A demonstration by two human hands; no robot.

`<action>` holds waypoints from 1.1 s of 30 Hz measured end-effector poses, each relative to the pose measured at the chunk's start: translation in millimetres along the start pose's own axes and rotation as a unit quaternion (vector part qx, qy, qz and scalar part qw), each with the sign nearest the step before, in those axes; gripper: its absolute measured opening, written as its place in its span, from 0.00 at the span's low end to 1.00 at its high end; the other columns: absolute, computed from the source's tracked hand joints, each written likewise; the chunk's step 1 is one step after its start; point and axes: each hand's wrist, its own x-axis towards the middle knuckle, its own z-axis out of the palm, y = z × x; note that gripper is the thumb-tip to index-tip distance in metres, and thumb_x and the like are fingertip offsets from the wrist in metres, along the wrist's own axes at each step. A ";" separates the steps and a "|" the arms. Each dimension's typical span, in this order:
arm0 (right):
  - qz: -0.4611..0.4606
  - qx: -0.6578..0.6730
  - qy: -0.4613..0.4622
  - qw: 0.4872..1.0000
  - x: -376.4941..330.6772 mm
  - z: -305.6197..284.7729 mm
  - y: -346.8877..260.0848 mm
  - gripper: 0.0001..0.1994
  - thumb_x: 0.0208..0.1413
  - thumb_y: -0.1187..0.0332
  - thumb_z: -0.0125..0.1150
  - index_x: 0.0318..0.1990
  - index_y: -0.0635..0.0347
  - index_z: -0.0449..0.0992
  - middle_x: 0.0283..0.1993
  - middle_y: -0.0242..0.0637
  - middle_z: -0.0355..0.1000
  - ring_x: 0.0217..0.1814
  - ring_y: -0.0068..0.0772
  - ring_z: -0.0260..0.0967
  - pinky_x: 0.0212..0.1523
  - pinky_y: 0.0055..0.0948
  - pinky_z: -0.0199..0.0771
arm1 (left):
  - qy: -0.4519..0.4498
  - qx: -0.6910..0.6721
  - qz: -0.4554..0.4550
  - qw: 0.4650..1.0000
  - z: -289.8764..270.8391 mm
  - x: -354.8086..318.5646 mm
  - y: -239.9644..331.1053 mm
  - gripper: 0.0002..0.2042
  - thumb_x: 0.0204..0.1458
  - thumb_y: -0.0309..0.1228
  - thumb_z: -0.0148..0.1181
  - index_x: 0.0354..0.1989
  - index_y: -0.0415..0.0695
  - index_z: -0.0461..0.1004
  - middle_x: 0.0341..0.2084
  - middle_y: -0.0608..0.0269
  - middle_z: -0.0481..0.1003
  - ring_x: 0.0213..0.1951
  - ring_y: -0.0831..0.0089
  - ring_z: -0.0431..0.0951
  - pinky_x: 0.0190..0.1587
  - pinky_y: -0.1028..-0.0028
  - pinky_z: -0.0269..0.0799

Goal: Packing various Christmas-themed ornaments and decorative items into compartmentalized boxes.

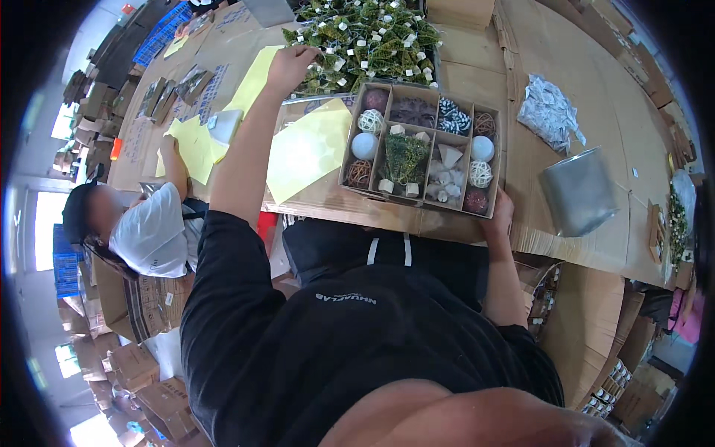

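A divided cardboard box (423, 198) of small decorations stands at the table edge in front of me. My right hand (502, 211) grips its near right corner. Inside are white and brown wicker balls, white and dark red balls, pinecones, pale ornaments and a green bottle-brush tree (406, 158) with whitish blocks. Beyond the box lies a heap of similar green trees (365, 45). At the heap's left edge, my left hand (290, 68) has its fingers curled together. What they pinch, if anything, is too small to make out.
Yellow sheets (309, 153) lie left of the box. To the right are a clear plastic bag of silvery pieces (550, 112) and a shiny clear box (579, 192). A co-worker in a white shirt (153, 231) sits at the left, by stacked cartons (165, 406).
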 end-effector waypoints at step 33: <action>0.049 -0.035 -0.057 0.997 -0.2 -0.8 2.7 0.10 0.60 0.64 0.54 0.45 0.53 0.76 0.35 0.51 0.77 0.39 0.60 0.75 0.37 0.52 0.73 | -0.066 0.367 0.208 0.904 25.7 34.1 -37.7 0.25 0.55 0.33 0.58 0.63 0.64 0.64 0.51 0.60 0.72 0.47 0.54 0.79 0.46 0.55 0.78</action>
